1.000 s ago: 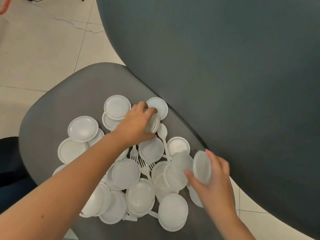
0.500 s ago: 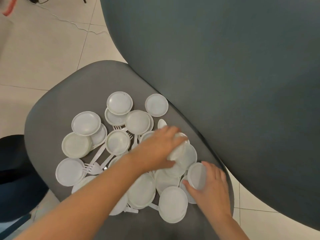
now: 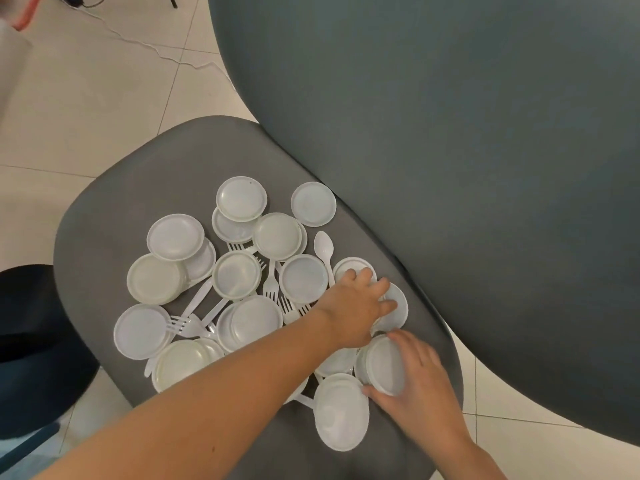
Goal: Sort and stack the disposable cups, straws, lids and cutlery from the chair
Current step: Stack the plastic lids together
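Several white plastic lids lie scattered and overlapping on the grey chair seat. White forks and a spoon lie among them. My left hand reaches across the pile, its fingers spread flat on a lid near the seat's right edge. My right hand grips a small tilted stack of lids between thumb and fingers, just below the left hand. Another lid lies in front of that stack. No cups or straws are in view.
The dark chair backrest rises close on the right of the hands. A black object stands at the left beside the seat. Tiled floor surrounds the chair, with a thin cable running across it at the top left.
My left hand moved from the far lids down to the right side of the pile, beside the right hand. My right hand lowered its lid stack toward the seat.
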`<state>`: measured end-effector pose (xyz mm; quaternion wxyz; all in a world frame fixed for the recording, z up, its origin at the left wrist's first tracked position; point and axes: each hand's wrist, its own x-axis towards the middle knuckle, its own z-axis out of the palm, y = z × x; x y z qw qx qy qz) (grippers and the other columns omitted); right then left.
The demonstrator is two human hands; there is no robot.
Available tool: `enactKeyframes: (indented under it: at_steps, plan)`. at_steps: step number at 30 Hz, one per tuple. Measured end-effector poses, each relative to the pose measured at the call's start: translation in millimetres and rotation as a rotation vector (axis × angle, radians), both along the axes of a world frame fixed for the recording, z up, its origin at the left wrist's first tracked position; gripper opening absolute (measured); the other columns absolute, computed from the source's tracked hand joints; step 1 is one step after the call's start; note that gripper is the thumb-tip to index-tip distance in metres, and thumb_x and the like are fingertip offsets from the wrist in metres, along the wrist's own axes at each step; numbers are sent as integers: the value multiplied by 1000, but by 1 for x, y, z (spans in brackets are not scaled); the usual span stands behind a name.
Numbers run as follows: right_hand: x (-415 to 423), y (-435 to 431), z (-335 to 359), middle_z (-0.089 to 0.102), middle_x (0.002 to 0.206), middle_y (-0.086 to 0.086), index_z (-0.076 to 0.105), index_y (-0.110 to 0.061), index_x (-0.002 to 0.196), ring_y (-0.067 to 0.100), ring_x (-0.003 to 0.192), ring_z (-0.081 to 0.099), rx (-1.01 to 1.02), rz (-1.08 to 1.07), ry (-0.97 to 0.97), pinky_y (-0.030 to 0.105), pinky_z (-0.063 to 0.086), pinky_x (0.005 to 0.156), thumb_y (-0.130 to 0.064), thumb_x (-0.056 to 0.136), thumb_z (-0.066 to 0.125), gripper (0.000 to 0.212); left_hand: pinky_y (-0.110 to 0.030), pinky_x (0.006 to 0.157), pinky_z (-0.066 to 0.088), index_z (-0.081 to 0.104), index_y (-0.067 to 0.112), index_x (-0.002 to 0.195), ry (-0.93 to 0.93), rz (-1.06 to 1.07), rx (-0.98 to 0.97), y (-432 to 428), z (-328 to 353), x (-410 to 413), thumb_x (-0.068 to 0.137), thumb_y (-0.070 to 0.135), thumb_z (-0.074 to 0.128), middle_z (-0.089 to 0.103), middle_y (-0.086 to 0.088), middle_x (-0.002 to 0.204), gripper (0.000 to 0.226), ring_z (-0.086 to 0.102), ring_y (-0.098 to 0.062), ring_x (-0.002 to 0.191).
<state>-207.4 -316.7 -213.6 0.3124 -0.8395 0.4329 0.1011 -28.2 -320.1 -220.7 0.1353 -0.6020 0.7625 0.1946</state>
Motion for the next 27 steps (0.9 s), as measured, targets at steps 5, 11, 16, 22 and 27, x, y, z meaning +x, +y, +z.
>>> enactKeyframes:
  at_steps: [5, 11, 16, 22, 27]
  plan:
    - [0, 0, 4, 41, 135, -14, 40, -30, 134, 8, 123, 37, 17, -38, -46, 18, 31, 100, -52, 66, 76, 81, -43, 91, 37, 40, 20, 136, 12, -39, -22, -6, 5, -1, 89, 42, 51, 26, -13, 150, 53, 38, -36, 122]
    - [-10, 6, 4, 36, 141, -16, 34, -31, 138, 5, 129, 32, 48, 11, -60, 13, 25, 103, -51, 66, 77, 86, -39, 87, 43, 32, 23, 143, 6, -197, -7, -17, 4, -2, 90, 43, 53, 9, 0, 161, 61, 36, -32, 125]
    - [-12, 6, 0, 31, 146, -16, 27, -31, 143, 4, 134, 26, 26, 44, -19, 13, 18, 107, -55, 70, 73, 89, -37, 80, 42, 39, 19, 136, 10, -217, -6, -28, 4, -8, 83, 38, 64, 43, -2, 135, 62, 41, -30, 115]
    - [-12, 8, -6, 51, 121, -11, 48, -27, 128, 11, 113, 44, -78, -46, -70, 20, 36, 92, -48, 60, 78, 77, -39, 85, 44, 39, 19, 132, 38, -93, -36, -23, 16, 4, 80, 36, 65, 40, -10, 127, 60, 40, -29, 112]
    - [-20, 7, -10, 46, 119, -11, 46, -30, 126, 11, 109, 43, -96, -35, -95, 24, 42, 87, -46, 60, 76, 74, -40, 70, 51, 59, 18, 109, 52, 148, -216, 13, 34, 22, 56, 38, 78, 56, -13, 108, 60, 54, -31, 91]
